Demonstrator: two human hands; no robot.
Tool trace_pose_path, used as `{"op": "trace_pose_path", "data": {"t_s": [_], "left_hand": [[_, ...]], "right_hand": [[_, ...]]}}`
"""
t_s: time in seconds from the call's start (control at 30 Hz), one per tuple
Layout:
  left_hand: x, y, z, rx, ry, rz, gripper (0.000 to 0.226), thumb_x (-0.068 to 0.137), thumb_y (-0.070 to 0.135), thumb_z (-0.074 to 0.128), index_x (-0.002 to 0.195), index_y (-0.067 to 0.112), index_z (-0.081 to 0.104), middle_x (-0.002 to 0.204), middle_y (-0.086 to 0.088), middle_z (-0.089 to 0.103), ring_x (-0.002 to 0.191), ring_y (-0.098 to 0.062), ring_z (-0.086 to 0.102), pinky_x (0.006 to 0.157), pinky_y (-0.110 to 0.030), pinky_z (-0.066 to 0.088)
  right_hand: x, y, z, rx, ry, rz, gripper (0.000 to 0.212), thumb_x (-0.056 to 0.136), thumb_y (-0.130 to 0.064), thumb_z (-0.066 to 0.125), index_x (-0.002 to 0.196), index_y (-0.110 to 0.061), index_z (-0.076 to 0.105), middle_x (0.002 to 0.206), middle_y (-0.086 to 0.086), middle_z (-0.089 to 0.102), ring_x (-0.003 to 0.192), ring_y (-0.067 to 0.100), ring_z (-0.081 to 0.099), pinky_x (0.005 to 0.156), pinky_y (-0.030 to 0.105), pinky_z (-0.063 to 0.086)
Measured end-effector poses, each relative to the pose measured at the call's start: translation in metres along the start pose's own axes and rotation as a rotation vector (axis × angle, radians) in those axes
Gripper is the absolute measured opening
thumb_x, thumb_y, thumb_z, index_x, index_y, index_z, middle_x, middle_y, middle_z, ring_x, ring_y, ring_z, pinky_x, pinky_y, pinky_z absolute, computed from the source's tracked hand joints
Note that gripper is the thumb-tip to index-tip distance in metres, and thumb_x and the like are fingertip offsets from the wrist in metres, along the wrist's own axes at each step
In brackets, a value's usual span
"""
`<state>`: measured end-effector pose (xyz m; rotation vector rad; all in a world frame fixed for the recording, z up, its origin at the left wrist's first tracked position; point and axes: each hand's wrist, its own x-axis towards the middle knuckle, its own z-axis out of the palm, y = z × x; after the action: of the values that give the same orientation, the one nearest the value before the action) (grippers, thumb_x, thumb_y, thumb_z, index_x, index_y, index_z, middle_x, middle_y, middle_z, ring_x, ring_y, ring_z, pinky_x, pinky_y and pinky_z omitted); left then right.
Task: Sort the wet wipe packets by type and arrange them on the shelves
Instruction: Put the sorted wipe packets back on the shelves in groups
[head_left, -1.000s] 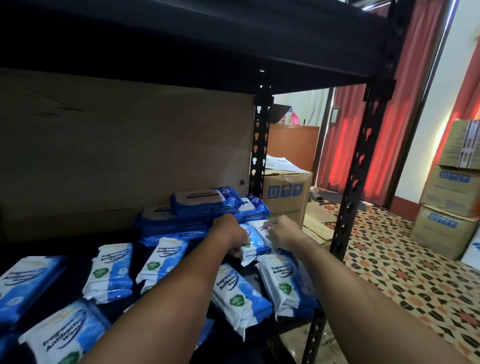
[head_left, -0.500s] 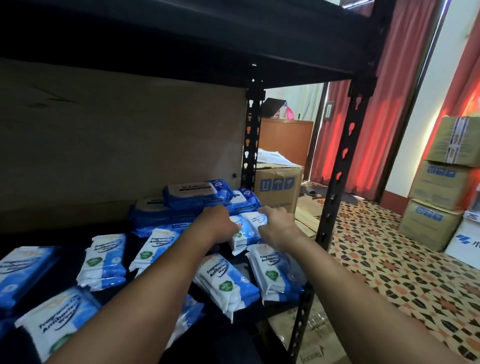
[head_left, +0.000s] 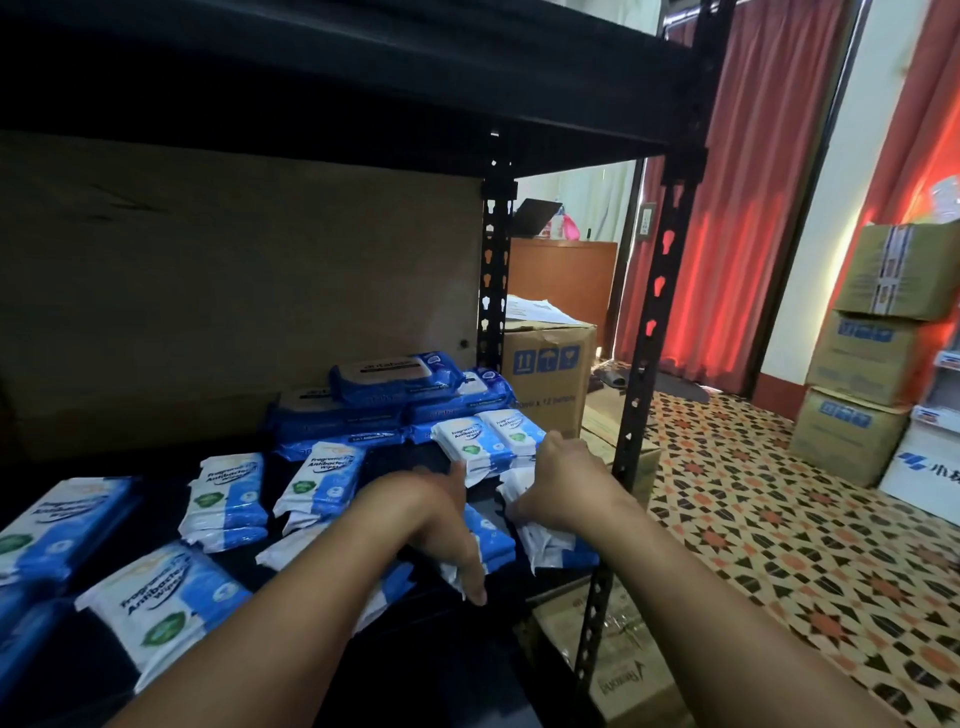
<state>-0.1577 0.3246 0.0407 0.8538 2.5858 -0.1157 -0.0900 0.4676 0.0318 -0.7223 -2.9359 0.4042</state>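
Note:
White-and-blue antibacterial wipe packets lie spread over the dark shelf (head_left: 441, 660), for example one at the left (head_left: 228, 499) and one in front (head_left: 161, 597). Larger dark blue wipe packs (head_left: 395, 384) are stacked at the back. A pair of white-and-blue packets (head_left: 485, 441) lies just in front of that stack. My left hand (head_left: 441, 525) rests with straight fingers on a packet (head_left: 496, 538) near the shelf's right front. My right hand (head_left: 558, 483) curls over the top end of the neighbouring packet (head_left: 553, 545) beside the front post.
The black slotted front post (head_left: 644, 374) stands just right of my right hand, the rear post (head_left: 493, 291) behind the stack. An upper shelf (head_left: 363, 78) hangs low overhead. Cardboard boxes sit behind the rack (head_left: 550, 374), under the shelf (head_left: 618, 670) and stacked at the right wall (head_left: 872, 358).
Both hands have left the pair of packets at the back and drawn nearer, onto the two packets at the shelf's right front. The view has shifted slightly.

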Motion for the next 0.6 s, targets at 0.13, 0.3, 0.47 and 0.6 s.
{"op": "trace_pose_path", "data": {"t_s": [0.13,0.3,0.47,0.6], "left_hand": [[0.005,0.013,0.009,0.004,0.086,0.109,0.151,0.059,0.050,0.090,0.155,0.025,-0.024,0.164,-0.010,0.021,0.145,-0.031,0.032,0.108,-0.040,0.044],[0.018,0.017,0.011,-0.127,0.187,0.222,0.150,0.054,0.050,0.093,0.159,0.026,-0.011,0.162,0.000,0.028,0.144,-0.021,0.036,0.110,-0.036,0.043],[0.027,0.010,0.005,-0.113,0.229,0.262,0.143,0.053,0.052,0.092,0.160,0.030,0.000,0.157,0.001,0.036,0.140,-0.022,0.039,0.108,-0.037,0.044],[0.028,0.012,0.005,-0.034,0.258,0.237,0.134,0.052,0.062,0.088,0.158,0.032,0.012,0.151,-0.004,0.034,0.141,-0.034,0.023,0.110,-0.046,0.038]], "right_hand": [[-0.001,0.003,-0.001,-0.019,0.036,-0.005,0.053,0.076,-0.036,0.082,0.114,-0.006,0.060,0.111,0.005,0.053,0.094,0.021,0.057,0.072,0.028,0.049],[0.013,0.000,-0.005,0.014,0.020,0.037,0.054,0.084,-0.033,0.078,0.124,-0.005,0.055,0.123,0.009,0.053,0.093,0.021,0.056,0.074,0.027,0.047],[0.028,0.002,-0.002,0.062,-0.008,0.072,0.068,0.084,-0.039,0.077,0.135,-0.005,0.048,0.135,0.013,0.049,0.102,0.022,0.054,0.078,0.031,0.048],[0.034,0.005,0.000,0.096,0.005,0.093,0.068,0.082,-0.037,0.080,0.134,-0.007,0.048,0.134,0.011,0.048,0.095,0.022,0.052,0.075,0.030,0.048]]}}
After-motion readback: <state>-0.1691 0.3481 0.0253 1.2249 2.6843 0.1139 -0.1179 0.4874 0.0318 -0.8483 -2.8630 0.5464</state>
